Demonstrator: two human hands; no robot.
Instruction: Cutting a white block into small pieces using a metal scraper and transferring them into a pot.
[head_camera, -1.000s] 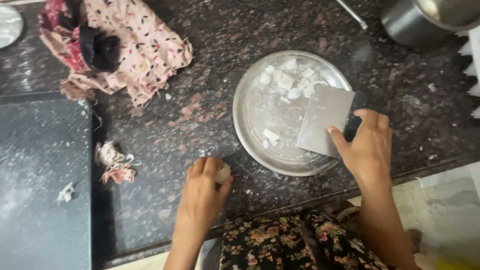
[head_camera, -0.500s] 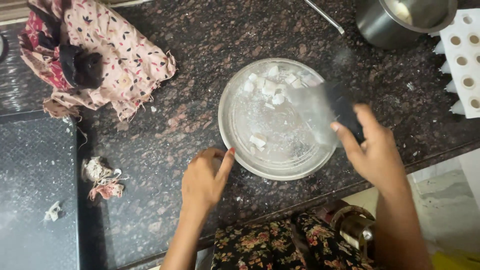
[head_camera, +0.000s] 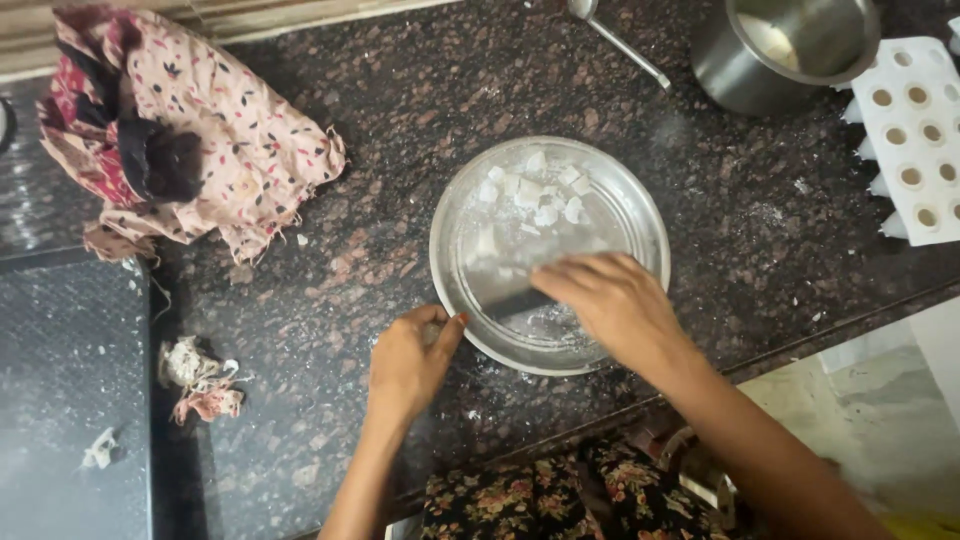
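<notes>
Just beyond the right hand (head_camera: 615, 305), which pinches a flat scraper (head_camera: 510, 292) lying crosswise, white chunks (head_camera: 535, 190) sit in the steel plate (head_camera: 640, 225), whose near rim the curled left hand (head_camera: 410, 360) touches.

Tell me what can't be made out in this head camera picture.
- Flat scraper: mostly hidden under the right hand and motion-blurred; its grip is unseen.
- Left hand: whatever it pinches at the steel plate rim is covered by its fingers.
- Steel pot and white mould tray: cut off by the frame's edges.
</notes>
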